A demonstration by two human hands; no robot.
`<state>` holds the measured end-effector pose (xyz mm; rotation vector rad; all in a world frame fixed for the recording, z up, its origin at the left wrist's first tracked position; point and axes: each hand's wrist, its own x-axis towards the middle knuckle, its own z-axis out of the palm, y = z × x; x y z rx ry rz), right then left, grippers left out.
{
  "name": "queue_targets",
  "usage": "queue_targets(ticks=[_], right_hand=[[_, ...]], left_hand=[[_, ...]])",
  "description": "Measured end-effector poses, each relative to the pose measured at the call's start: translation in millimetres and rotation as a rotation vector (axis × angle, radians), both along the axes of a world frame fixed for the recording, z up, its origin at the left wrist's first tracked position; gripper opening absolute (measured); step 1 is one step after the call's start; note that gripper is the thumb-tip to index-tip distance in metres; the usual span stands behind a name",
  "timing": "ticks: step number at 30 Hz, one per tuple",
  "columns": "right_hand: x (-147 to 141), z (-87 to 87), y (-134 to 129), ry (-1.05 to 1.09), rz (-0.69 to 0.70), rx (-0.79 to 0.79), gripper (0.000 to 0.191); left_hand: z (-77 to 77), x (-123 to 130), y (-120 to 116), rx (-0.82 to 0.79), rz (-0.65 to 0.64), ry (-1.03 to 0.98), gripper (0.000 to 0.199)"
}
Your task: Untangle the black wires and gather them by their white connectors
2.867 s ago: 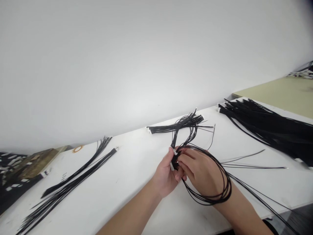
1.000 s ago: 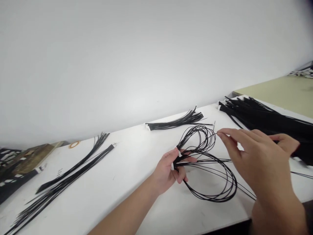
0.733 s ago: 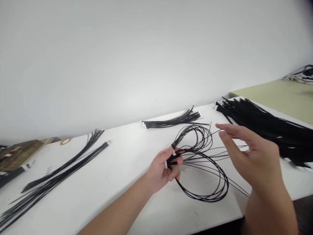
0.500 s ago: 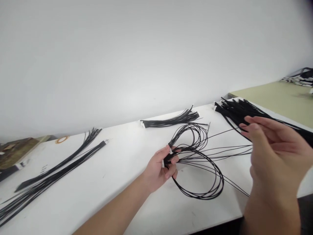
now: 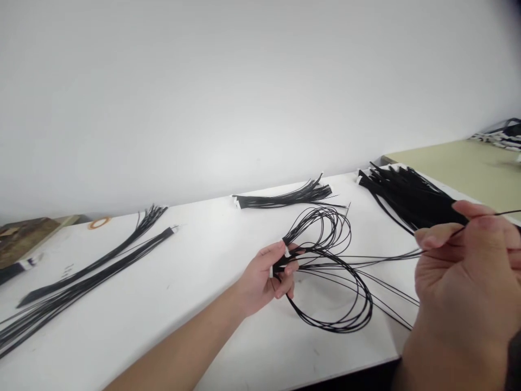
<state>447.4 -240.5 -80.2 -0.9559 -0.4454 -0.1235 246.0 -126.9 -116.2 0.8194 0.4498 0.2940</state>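
Observation:
Near the middle, my left hand (image 5: 271, 274) grips a bundle of thin black cables (image 5: 345, 326) by its gathered end, where small white pieces show. The cables form an upper and a lower loop to the right of the hand. Loose strands run from the bundle toward the right. At the right edge, my right hand (image 5: 468, 260) pinches a black strand between thumb and fingers, and part of that strand passes out of view on the right. The lower fingers of this hand are curled.
Black cable bundles lie on the white table (image 5: 195, 260): a short one (image 5: 285, 198) at the back, long ones (image 5: 97, 271) at left, a thick pile (image 5: 407, 195) at right. An orange ring (image 5: 99, 223) is by the wall. A greenish surface (image 5: 456, 163) adjoins at right.
My right hand has moved right and slightly down, drawing a strand along with its fingers. My left hand and the looped bundle are nearly where they were.

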Motion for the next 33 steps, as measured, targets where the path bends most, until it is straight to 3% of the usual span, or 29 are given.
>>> queue_targets(ticks=[1,4,8,13,19,33], right_hand=[[-5.2,2.0,2.3,-0.043,-0.022,0.013,0.035],[-21.4,7.0,4.2,-0.247,-0.030,-0.044,0.007],[-35.9,11.0,-0.7,-0.641,0.172,-0.521,0.017],[-47.5,9.3,1.3,-0.923,0.148,-0.710,0.007],[-56.9,2.7,5.6,-1.010,0.012,-0.816,0.005],[-60.2,0.2,7.8,-1.012,0.116,-0.826,0.009]], left_hand=[[0.1,0.0,-0.1,0.005,-0.005,-0.002,0.029],[-0.2,0.2,-0.7,0.028,-0.028,-0.003,0.030],[-1.4,0.7,-1.7,0.057,-0.059,0.004,0.032],[-0.6,1.0,-2.5,0.068,-0.065,0.013,0.033],[1.4,2.0,-2.8,0.085,-0.063,0.008,0.034],[-1.0,1.6,-1.9,0.115,-0.083,-0.003,0.035]])
